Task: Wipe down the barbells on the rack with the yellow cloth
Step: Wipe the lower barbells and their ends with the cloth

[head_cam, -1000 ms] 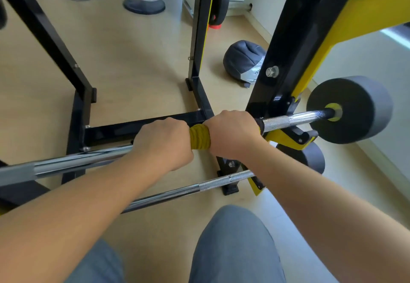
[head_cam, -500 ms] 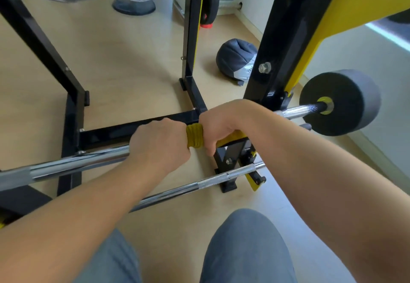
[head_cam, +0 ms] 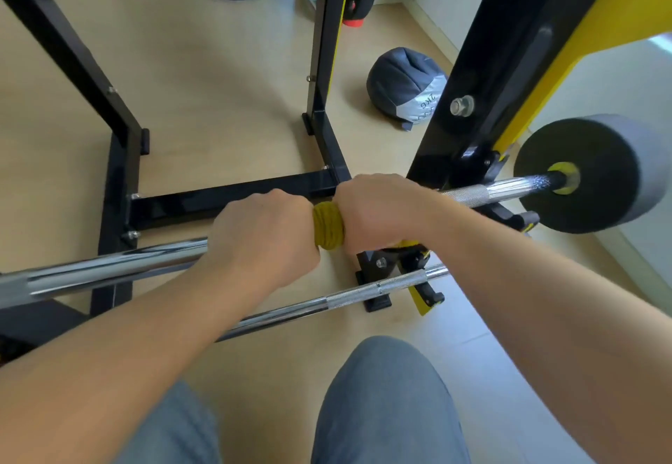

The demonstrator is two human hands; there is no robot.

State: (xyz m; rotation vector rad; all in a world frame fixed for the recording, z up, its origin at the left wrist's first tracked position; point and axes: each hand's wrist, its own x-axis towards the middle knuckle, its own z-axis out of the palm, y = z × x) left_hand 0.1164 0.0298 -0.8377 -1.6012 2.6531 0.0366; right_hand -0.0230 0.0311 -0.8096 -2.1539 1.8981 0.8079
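Chrome-bright and smooth at the left edge, the upper barbell (head_cam: 109, 271) runs rightward across the black and yellow rack (head_cam: 483, 100). The left hand (head_cam: 262, 238) is closed over it from above, knuckles up and fingers curled round the shaft. Tight against that hand's right side sits the yellow cloth (head_cam: 328, 225), wound round the bar in a short band of mustard-coloured, ribbed folds. The right hand (head_cam: 378, 212) touches the cloth's other edge and is wrapped round the bar in the same way. So the cloth shows only in the narrow gap between the two fists, and whether it reaches under either palm cannot be told.

Right of the right hand the shaft turns knurled, then smooth, and ends in one grey weight plate (head_cam: 589, 172) with a yellow hub.

Two straight barbells are on the rack: the gripped one and a thinner lower barbell (head_cam: 345, 300) beneath it, chrome with a knurled stretch. One cloth is visible. One grey medicine ball (head_cam: 403, 85) lies on the wooden floor (head_cam: 218, 81) beyond the rack.
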